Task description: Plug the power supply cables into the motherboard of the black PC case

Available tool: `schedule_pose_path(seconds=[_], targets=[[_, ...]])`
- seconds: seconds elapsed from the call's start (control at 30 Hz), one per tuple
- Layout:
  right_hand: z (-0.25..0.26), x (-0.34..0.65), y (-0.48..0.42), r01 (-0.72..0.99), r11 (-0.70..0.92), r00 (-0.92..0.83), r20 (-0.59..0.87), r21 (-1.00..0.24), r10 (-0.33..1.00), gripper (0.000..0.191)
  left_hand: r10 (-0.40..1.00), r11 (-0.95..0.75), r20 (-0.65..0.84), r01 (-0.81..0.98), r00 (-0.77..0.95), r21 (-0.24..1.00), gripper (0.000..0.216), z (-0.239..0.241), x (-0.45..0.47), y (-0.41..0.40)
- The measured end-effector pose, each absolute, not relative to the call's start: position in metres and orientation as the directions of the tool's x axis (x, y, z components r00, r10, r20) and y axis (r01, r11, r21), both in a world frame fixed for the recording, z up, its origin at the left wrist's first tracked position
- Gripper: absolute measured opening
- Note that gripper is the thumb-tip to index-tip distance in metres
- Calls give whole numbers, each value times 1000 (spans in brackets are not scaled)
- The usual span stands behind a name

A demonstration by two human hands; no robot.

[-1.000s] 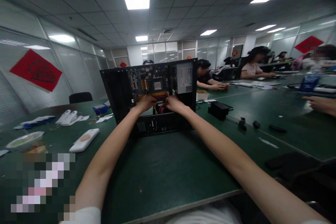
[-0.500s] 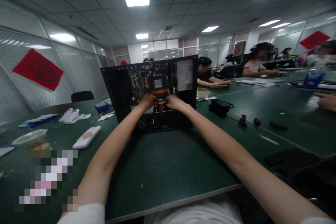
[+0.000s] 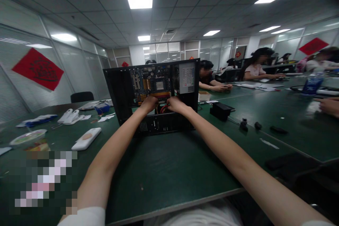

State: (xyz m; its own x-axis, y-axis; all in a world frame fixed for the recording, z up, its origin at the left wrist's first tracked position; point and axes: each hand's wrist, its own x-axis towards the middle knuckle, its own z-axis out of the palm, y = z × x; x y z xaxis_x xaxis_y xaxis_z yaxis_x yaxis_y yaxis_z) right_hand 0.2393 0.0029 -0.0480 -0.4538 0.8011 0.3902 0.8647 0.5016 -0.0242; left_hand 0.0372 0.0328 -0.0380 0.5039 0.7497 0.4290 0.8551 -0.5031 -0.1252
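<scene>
Inside open computer case [image 3: 124, 91], left hand [image 3: 149, 103], right hand [image 3: 175, 104], arms outstretched, fingers curled

Black computer case [image 3: 120, 91] stands upright on the green table [image 3: 164, 162], with its side panel off and the interior exposed. Motherboard [image 3: 153, 82] is mounted upper centre, grey power supply [image 3: 186, 77] upper right. Red cables [image 3: 164, 108] are bunched just below the board.
</scene>
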Motion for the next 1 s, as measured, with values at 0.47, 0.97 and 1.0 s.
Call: schedule_pose_path(seconds=[0.47,0.97,1.0], targets=[[-36,225,23,745,653,-644,396,132,655,27,771,-494,393,860,501,-130,26,-34,40,27],[-45,216,44,793,594,-589,428,138,686,29,752,-524,433,849,497,-63,23,-43,33,35],[-45,215,43,801,583,-578,426,135,696,28,750,-528,440,848,494,-53,24,-44,32,38]])
